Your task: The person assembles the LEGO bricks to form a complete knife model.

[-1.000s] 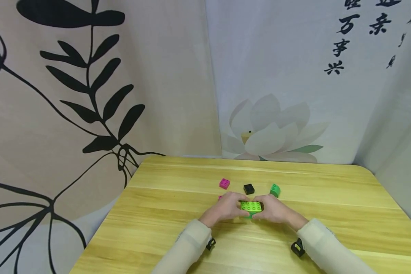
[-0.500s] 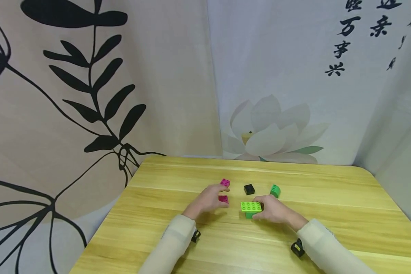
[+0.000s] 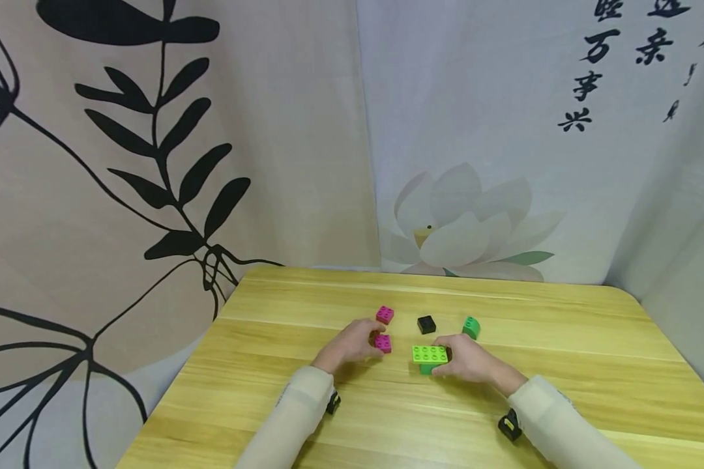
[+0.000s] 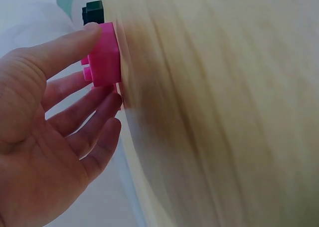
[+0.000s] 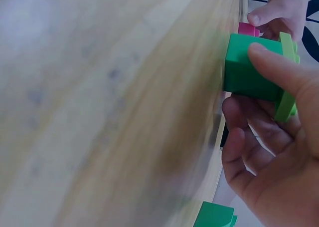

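My left hand [image 3: 356, 340] curls around a magenta toy building brick [image 3: 384, 344] on the table, thumb on the near side and fingers on the far side. In the left wrist view the thumb tip lies against this pink brick [image 4: 105, 57], whose studs face the palm. To the right, my right hand [image 3: 468, 358] grips a small stack by its right end. A lime-green studded plate [image 3: 429, 354] forms its top, over a darker green brick [image 5: 251, 67]. The right thumb presses the green brick's side in the right wrist view; the fingers are partly behind it.
Behind the hands on the wooden table [image 3: 258, 365] lie another magenta brick [image 3: 384, 314], a black brick [image 3: 426, 324] and a green brick with a rounded side [image 3: 471, 326]. Printed cloth [image 3: 305, 163] hangs behind the table's far edge.
My left hand has let go of the stack, moved left to the nearer magenta brick and closed its fingers around it. The right hand stays in place, holding the stack.
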The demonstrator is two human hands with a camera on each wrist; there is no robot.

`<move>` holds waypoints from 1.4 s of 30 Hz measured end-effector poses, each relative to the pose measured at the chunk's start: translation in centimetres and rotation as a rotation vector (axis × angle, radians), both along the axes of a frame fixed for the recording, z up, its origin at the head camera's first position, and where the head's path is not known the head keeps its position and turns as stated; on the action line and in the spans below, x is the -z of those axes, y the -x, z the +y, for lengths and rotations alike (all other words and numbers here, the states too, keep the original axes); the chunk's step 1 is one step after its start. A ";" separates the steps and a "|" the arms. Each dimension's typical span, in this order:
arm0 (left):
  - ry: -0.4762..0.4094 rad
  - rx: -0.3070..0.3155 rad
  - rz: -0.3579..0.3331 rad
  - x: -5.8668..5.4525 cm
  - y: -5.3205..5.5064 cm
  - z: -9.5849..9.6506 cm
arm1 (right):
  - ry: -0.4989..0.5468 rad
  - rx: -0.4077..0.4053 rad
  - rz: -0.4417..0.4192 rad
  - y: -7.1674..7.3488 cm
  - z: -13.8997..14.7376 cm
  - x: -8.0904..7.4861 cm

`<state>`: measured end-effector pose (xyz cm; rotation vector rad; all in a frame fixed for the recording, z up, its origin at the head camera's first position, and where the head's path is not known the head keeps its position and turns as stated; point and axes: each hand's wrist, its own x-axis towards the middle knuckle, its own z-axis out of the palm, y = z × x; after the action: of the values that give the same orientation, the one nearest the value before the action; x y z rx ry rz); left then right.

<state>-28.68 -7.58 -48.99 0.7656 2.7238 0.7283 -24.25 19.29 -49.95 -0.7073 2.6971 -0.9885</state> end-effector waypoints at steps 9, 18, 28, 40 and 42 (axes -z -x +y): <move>0.030 -0.006 -0.012 0.2 0.1 0.4 | 0.000 -0.009 0.016 0.1 0.1 0.1; 0.035 -0.008 -0.012 0.2 -0.1 0.6 | 0.005 -0.012 0.016 -0.1 0.1 -0.1; 0.026 0.052 0.006 -0.4 -0.8 1.2 | -0.003 -0.007 0.018 0.0 0.1 0.0; -0.055 0.088 0.094 -1.7 -1.6 2.8 | -0.015 -0.005 0.016 0.2 0.1 0.1; -0.065 0.101 0.111 -1.9 -1.7 3.0 | -0.009 -0.008 0.012 0.1 0.1 0.0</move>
<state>-26.94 -4.53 -47.14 0.9778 2.7463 0.7768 -24.40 19.41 -50.00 -0.7236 2.7055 -0.9728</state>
